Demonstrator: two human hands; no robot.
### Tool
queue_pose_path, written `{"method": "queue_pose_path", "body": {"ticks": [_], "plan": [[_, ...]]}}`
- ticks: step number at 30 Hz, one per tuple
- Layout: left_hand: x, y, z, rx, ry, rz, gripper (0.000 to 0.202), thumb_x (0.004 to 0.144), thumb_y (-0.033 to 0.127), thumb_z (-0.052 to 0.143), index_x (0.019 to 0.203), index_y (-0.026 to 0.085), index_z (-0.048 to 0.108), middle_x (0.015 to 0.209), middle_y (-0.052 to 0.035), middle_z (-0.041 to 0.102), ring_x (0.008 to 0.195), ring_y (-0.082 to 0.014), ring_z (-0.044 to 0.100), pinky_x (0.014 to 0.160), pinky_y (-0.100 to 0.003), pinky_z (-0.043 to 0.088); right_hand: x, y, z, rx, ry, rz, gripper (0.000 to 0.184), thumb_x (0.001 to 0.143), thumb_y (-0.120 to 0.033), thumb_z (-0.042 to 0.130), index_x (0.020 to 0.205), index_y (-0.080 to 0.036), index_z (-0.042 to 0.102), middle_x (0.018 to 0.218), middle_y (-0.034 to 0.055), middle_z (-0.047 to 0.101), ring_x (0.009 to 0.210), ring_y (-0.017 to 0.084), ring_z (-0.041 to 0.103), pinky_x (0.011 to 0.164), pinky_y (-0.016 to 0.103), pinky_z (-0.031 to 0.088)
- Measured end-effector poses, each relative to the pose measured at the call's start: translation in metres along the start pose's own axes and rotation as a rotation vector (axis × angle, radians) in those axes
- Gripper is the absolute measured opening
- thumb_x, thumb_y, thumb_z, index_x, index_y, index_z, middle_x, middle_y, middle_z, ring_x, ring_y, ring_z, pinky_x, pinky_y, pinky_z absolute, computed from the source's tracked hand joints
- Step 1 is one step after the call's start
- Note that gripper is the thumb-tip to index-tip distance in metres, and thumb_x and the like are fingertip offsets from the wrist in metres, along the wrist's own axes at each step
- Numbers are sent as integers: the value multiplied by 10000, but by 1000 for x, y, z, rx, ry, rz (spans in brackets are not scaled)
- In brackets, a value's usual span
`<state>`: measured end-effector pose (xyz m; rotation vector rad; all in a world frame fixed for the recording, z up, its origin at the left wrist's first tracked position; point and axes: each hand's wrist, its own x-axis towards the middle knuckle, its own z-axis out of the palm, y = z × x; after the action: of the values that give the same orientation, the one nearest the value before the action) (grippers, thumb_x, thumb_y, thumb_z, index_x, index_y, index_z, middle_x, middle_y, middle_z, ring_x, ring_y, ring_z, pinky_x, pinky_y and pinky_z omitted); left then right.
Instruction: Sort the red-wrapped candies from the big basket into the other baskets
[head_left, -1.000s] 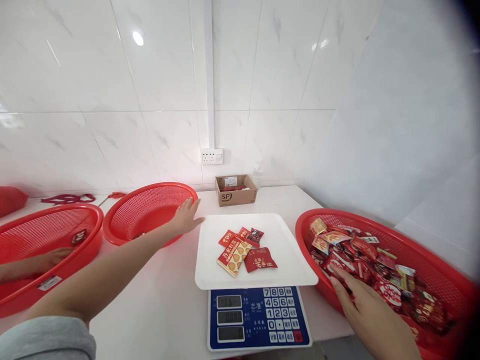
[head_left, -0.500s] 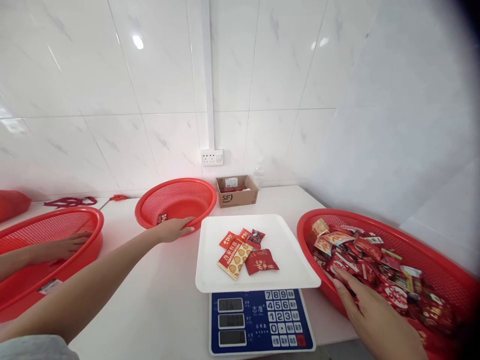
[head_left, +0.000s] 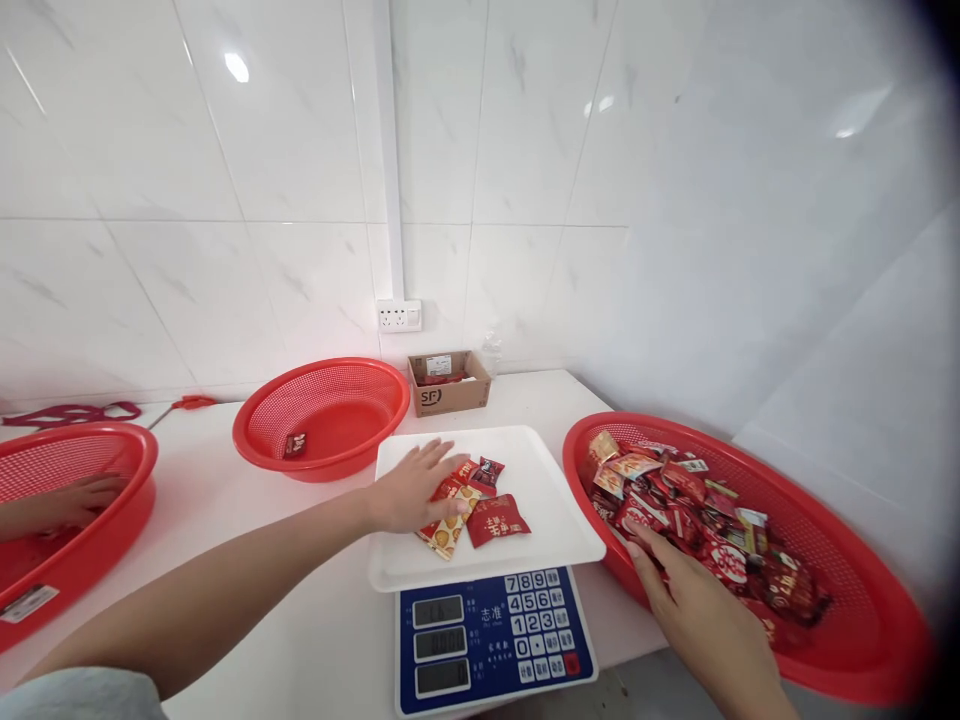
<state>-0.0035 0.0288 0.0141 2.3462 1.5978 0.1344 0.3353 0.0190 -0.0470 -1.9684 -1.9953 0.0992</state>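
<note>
My left hand (head_left: 413, 489) lies flat and open on the white scale tray (head_left: 547, 470), its fingers over the red snack packets (head_left: 480, 505) piled there. My right hand (head_left: 694, 600) rests with fingers stretched out on the heap of wrapped snacks (head_left: 697, 510) in the big red basket (head_left: 862, 640) at the right. The blue electronic scale (head_left: 491, 635) with its keypad sits in front of me.
A second red basket (head_left: 322, 420) with one small packet (head_left: 295, 445) stands behind the tray on the left. Another person's hand (head_left: 79, 497) reaches into a third red basket (head_left: 97, 500) at far left. A small cardboard box (head_left: 448, 383) sits by the tiled wall.
My left hand left the rim of the middle red basket and moved right onto the packets on the scale tray. My right hand stayed on the snack heap.
</note>
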Motion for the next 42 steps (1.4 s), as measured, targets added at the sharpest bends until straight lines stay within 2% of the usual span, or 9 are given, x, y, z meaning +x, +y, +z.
{"method": "queue_pose_path", "body": {"ticks": [3, 6, 13, 18, 24, 28, 32, 38, 42], "plan": [[13, 19, 15, 2, -62, 41, 851, 752, 778, 322, 1449, 305, 203, 1537, -116, 162, 1396, -359, 89, 1071, -588, 150, -1, -2, -3, -12, 3, -4, 518, 887, -485, 255, 1221, -260, 581, 1165, 73, 650, 972, 271, 643, 634, 366, 538], [23, 30, 28, 74, -8, 88, 831, 716, 795, 365, 1403, 330, 319, 1509, -131, 240, 1367, -420, 160, 1023, -650, 169, -1, -4, -4, -18, -31, 16, 537, 894, -479, 227, 1243, -248, 562, 1175, 73, 644, 1007, 269, 628, 677, 368, 536], [35, 37, 33, 181, 176, 161, 474, 837, 560, 432, 1149, 228, 561, 1140, -128, 563, 1056, -320, 509, 878, -476, 404, -1, -4, -3, -18, -58, 16, 549, 894, -485, 204, 1256, -251, 545, 1182, 70, 638, 1013, 277, 623, 703, 390, 530], [45, 30, 34, 204, 198, 220, 370, 843, 440, 464, 1104, 186, 531, 988, -103, 620, 882, -268, 593, 702, -371, 473, -2, -5, -5, -24, -57, 28, 556, 894, -494, 205, 1249, -247, 554, 1198, 77, 630, 1023, 276, 621, 703, 386, 533], [43, 28, 32, 197, 238, 263, 194, 842, 307, 472, 998, 202, 520, 903, -50, 651, 779, -207, 624, 645, -297, 454, -2, -3, -3, 1, -17, 4, 540, 883, -494, 246, 1219, -237, 582, 1195, 74, 635, 1001, 271, 632, 678, 371, 540], [39, 27, 16, 164, 301, 224, 164, 876, 329, 440, 972, 211, 502, 894, -30, 659, 764, -180, 629, 628, -266, 442, -1, -1, -1, 1, -24, 17, 535, 878, -506, 254, 1225, -265, 581, 1153, 81, 657, 939, 279, 656, 631, 375, 540], [33, 12, -19, 136, 390, 104, 175, 894, 373, 417, 956, 224, 486, 906, -13, 657, 788, -173, 637, 641, -257, 441, 1, 3, 2, 4, -29, 11, 541, 871, -526, 258, 1229, -276, 578, 1137, 81, 665, 913, 289, 664, 608, 386, 538], [20, -46, -77, 154, 499, -212, 184, 881, 389, 412, 945, 232, 484, 825, -15, 650, 708, -198, 646, 591, -273, 429, 3, 12, 11, 19, 24, -52, 487, 865, -484, 306, 1195, -280, 599, 1150, 57, 662, 911, 261, 667, 649, 362, 542], [9, -95, -91, 174, 513, -437, 296, 903, 411, 383, 1056, 184, 497, 824, -58, 650, 690, -217, 632, 596, -322, 455, 4, 20, 21, 27, 87, -121, 455, 855, -444, 336, 1182, -276, 603, 1116, 49, 677, 911, 239, 664, 718, 343, 537]]}}
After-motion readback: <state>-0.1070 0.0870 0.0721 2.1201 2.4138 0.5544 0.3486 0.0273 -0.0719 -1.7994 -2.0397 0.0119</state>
